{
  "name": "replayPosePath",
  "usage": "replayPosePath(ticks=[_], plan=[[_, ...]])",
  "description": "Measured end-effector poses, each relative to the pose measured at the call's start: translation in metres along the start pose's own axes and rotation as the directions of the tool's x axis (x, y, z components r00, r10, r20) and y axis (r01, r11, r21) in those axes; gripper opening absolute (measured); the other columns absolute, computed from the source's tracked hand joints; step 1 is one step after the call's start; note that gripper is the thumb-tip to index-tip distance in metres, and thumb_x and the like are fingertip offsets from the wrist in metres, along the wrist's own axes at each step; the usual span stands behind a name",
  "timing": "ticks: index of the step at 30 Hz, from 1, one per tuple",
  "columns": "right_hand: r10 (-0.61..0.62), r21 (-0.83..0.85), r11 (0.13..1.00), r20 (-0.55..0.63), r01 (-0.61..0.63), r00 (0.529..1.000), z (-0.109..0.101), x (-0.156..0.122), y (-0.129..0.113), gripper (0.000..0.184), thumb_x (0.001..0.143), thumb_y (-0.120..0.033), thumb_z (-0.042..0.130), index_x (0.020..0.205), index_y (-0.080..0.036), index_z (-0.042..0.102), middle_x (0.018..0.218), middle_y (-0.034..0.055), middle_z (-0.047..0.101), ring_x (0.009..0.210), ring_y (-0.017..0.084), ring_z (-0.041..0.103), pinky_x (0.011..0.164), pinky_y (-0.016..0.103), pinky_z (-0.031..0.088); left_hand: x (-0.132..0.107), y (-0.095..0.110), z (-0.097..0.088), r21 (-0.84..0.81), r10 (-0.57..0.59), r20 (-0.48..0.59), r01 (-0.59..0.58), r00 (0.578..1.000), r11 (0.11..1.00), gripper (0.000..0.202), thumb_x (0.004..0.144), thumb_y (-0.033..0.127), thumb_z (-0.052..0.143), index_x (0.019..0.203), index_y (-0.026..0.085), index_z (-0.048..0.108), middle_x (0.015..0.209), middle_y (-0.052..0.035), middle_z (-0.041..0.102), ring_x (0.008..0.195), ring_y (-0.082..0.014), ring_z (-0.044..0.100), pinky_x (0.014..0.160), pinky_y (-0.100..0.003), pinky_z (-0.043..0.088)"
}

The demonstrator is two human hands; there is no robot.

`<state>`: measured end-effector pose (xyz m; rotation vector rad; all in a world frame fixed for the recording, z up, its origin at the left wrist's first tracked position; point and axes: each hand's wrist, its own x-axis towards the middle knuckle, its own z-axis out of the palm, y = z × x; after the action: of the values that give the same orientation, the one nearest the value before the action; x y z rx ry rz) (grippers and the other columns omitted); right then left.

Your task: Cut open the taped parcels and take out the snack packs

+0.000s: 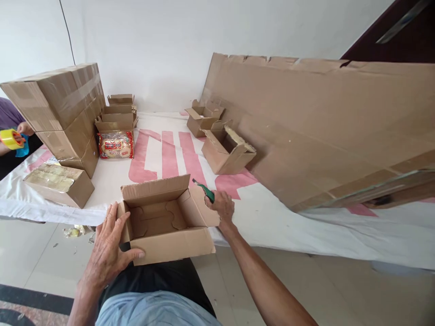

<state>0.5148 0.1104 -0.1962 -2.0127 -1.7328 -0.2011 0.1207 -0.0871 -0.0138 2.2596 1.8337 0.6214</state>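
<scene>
An open cardboard box (158, 217) with its flaps folded out sits at the table's near edge, and its inside is bare. My left hand (110, 240) grips its left end, thumb over the front flap and fingers along the left side flap. Beside the box's right flap, my right hand (220, 208) is closed around a green-handled utility knife (207, 192), its tip pointing up and left. Behind the box, a red and clear packet of round baked goods (116, 145) leans against a row of small open boxes (117, 121).
Taped cartons (68, 97) are stacked at the left, with a taped small box (61, 183) before them. Two open boxes (227, 147) stand near a large cardboard sheet (322, 122). At far left, another person's hand holds yellow tape (12, 139). White cloth covers the table (272, 226).
</scene>
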Motion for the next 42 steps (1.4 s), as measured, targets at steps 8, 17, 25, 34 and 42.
replayPosePath(ticks=[8, 17, 25, 34, 42], plan=[[0.006, 0.010, 1.000, 0.019, -0.006, 1.000, -0.005, 0.003, -0.004, 0.029, 0.101, -0.035, 0.051, 0.114, -0.016, 0.068, 0.112, 0.0154, 0.067, 0.109, 0.032, 0.052, 0.085, 0.039, 0.038, -0.001, 0.004, -0.001, 0.024, -0.010, 0.018, 0.010, 1.000, 1.000, 0.047, 0.090, 0.062, 0.077, 0.121, 0.027, 0.076, 0.183, -0.0129, 0.014, 0.164, -0.0511, 0.021, 0.120, -0.069, 0.043], [0.029, 0.043, 0.999, 0.026, -0.030, 0.999, -0.017, 0.005, -0.016, 0.026, 0.102, -0.035, 0.054, 0.113, -0.016, 0.067, 0.112, 0.0139, 0.067, 0.108, 0.030, 0.053, 0.084, 0.038, 0.036, 0.050, 0.007, -0.014, 0.010, -0.072, 0.096, 0.071, 0.993, 0.997, 0.036, 0.101, 0.056, 0.065, 0.119, 0.025, 0.068, 0.179, -0.0168, 0.025, 0.167, -0.0441, 0.020, 0.122, -0.072, 0.036], [0.016, 0.021, 1.000, 0.047, -0.017, 0.999, -0.013, 0.005, -0.013, 0.026, 0.102, -0.036, 0.054, 0.112, -0.017, 0.068, 0.110, 0.0135, 0.068, 0.110, 0.031, 0.057, 0.085, 0.039, 0.039, 0.061, 0.018, -0.011, 0.089, -0.064, 0.141, 0.052, 0.988, 0.995, 0.066, 0.079, 0.065, 0.088, 0.122, 0.021, 0.064, 0.179, -0.0248, 0.022, 0.166, -0.0488, 0.019, 0.121, -0.073, 0.037], [-0.004, -0.043, 0.999, 0.030, 0.006, 1.000, -0.004, 0.003, -0.010, 0.030, 0.100, -0.032, 0.054, 0.118, -0.015, 0.070, 0.115, 0.0161, 0.071, 0.111, 0.034, 0.061, 0.087, 0.042, 0.044, 0.051, 0.050, 0.005, 0.153, -0.029, 0.120, 0.010, 0.992, 0.988, 0.051, 0.083, 0.060, 0.085, 0.113, 0.021, 0.067, 0.177, -0.0250, 0.026, 0.163, -0.0523, 0.023, 0.122, -0.075, 0.032], [-0.007, -0.027, 1.000, 0.078, 0.009, 0.997, -0.005, 0.003, -0.008, 0.037, 0.100, -0.035, 0.052, 0.122, -0.013, 0.071, 0.118, 0.0189, 0.072, 0.113, 0.037, 0.063, 0.086, 0.045, 0.047, 0.069, 0.044, 0.014, 0.241, 0.050, 0.123, -0.079, 0.991, 0.967, 0.039, 0.080, 0.004, 0.061, 0.115, 0.020, 0.066, 0.153, -0.0198, 0.060, 0.163, -0.0388, 0.032, 0.128, -0.063, 0.029]])
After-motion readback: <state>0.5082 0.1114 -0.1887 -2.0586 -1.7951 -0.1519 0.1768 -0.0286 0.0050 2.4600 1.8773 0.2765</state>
